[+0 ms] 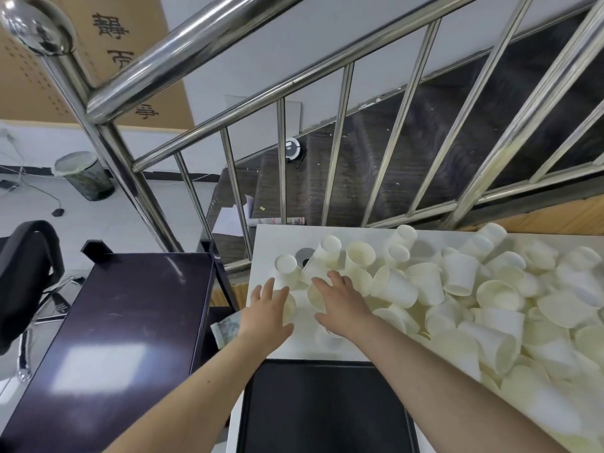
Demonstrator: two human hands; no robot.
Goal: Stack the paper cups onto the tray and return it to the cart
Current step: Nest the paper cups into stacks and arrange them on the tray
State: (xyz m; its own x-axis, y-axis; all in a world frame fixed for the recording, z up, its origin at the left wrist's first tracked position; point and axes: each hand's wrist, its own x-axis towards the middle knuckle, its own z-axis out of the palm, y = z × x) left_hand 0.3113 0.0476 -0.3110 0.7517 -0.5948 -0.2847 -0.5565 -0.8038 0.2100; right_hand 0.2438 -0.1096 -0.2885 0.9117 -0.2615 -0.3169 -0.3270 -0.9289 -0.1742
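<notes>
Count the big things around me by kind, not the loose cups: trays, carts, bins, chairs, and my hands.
Trays: 1
Carts: 1
Bins: 1
Chairs: 1
Hands: 2, left hand and right hand
Total: 6

This looks like an office or workplace beside an indoor staircase. A steel railing [294, 80] runs across from ten to two o'clock, with dark steps [408, 152] behind it. At nine o'clock stand a black office chair [26, 273], a wastebasket [85, 176] and loose cables on a pale tiled floor [108, 220]. A calligraphy board [114, 44] hangs at eleven.
</notes>
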